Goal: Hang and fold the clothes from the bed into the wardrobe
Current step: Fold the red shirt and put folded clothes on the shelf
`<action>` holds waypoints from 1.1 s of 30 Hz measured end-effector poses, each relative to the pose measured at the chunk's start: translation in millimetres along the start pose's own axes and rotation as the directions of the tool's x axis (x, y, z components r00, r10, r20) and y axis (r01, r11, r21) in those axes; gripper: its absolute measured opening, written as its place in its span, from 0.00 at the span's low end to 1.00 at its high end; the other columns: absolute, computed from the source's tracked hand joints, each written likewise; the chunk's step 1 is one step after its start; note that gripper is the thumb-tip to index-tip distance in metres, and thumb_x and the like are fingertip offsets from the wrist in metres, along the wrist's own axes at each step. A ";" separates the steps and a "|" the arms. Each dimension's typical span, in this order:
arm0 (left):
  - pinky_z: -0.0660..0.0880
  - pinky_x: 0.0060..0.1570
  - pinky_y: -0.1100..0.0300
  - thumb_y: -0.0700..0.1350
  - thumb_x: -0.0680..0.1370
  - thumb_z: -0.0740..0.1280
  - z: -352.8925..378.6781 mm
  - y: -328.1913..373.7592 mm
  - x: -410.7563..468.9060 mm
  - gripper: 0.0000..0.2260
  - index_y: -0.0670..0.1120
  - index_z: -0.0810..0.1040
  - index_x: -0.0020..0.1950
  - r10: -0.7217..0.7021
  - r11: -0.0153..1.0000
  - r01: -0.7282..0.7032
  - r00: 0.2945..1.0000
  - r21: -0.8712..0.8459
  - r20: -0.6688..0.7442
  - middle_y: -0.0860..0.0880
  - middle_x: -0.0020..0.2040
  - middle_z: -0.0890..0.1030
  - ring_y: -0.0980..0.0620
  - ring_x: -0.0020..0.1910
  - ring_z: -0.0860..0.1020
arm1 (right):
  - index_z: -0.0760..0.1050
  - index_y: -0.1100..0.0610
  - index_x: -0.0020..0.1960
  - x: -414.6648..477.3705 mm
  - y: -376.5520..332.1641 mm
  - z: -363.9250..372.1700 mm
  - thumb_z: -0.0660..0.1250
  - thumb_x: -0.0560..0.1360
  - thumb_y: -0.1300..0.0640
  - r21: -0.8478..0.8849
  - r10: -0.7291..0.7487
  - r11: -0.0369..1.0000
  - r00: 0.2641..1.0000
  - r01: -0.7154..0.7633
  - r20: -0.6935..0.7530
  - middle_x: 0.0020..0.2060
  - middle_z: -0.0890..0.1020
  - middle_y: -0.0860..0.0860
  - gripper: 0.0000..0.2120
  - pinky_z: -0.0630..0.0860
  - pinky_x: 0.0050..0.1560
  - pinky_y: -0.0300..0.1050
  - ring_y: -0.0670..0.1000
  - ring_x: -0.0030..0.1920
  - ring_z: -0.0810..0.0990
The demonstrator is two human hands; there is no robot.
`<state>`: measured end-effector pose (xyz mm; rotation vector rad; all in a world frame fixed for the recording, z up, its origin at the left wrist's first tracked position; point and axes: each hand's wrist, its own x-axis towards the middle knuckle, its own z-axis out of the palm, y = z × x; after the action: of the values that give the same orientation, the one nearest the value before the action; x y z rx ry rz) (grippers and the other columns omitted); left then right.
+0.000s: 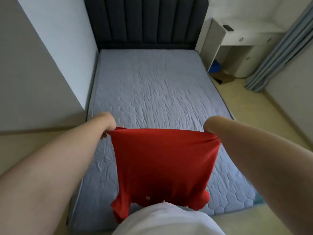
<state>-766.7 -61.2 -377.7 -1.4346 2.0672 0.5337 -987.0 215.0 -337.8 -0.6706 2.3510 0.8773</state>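
Above the bed point(152, 85), both hands point(158, 125) grip the red shirt point(162, 167), hanging lengthwise toward the person.

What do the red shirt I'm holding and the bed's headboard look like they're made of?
The red shirt: likely thin, smooth knit fabric, slightly shiny, maybe synthetic; it drapes in soft folds between the left hand and right hand. The headboard: apparently padded dark grey upholstery, matte, with vertical channels.
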 end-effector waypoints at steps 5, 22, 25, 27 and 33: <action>0.71 0.16 0.59 0.33 0.78 0.62 -12.3 -17.1 4.9 0.09 0.33 0.81 0.42 -0.107 0.919 -0.043 0.929 -0.391 -0.353 0.38 0.28 0.79 0.46 0.16 0.76 | 0.76 0.61 0.50 24.3 22.3 -22.3 0.61 0.78 0.62 0.194 0.030 0.981 0.983 0.006 -0.183 0.47 0.79 0.58 0.06 0.77 0.54 0.51 0.60 0.54 0.80; 0.71 0.66 0.50 0.43 0.70 0.77 -64.5 60.4 -62.9 0.34 0.48 0.69 0.74 0.205 0.911 -0.341 0.862 -0.231 -0.463 0.42 0.72 0.68 0.41 0.69 0.71 | 0.80 0.54 0.45 -17.1 19.0 -98.0 0.63 0.71 0.64 0.761 0.287 0.194 0.706 0.619 -0.648 0.39 0.82 0.54 0.09 0.82 0.44 0.50 0.56 0.43 0.83; 0.74 0.63 0.52 0.37 0.66 0.81 -59.3 108.5 -94.8 0.42 0.48 0.66 0.77 0.615 0.481 -0.762 0.646 -0.433 -0.453 0.47 0.73 0.71 0.49 0.67 0.73 | 0.77 0.53 0.44 -42.5 8.6 -114.1 0.66 0.73 0.67 0.717 0.158 -0.086 0.720 0.692 -0.676 0.42 0.83 0.58 0.09 0.84 0.37 0.54 0.57 0.38 0.85; 0.78 0.57 0.55 0.36 0.67 0.80 -55.9 137.3 -112.1 0.37 0.49 0.71 0.73 0.696 0.306 -0.821 0.539 -0.482 -0.476 0.48 0.67 0.76 0.49 0.60 0.79 | 0.76 0.52 0.46 -50.8 9.1 -117.9 0.69 0.72 0.67 0.689 0.116 -0.123 0.700 0.714 -0.705 0.43 0.81 0.57 0.11 0.84 0.35 0.51 0.54 0.38 0.85; 0.76 0.33 0.62 0.40 0.74 0.73 -62.1 178.9 -126.5 0.09 0.52 0.79 0.49 0.613 0.399 -0.851 0.525 -0.342 -0.591 0.52 0.42 0.81 0.51 0.41 0.81 | 0.74 0.51 0.51 -48.5 33.9 -107.2 0.73 0.70 0.68 0.685 0.138 -0.352 0.759 0.638 -0.636 0.44 0.82 0.54 0.17 0.83 0.45 0.50 0.52 0.43 0.83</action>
<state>-914.1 53.5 -247.3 -0.7653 3.0488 1.5235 -1005.1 174.9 -223.5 -0.5865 1.9827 -1.8056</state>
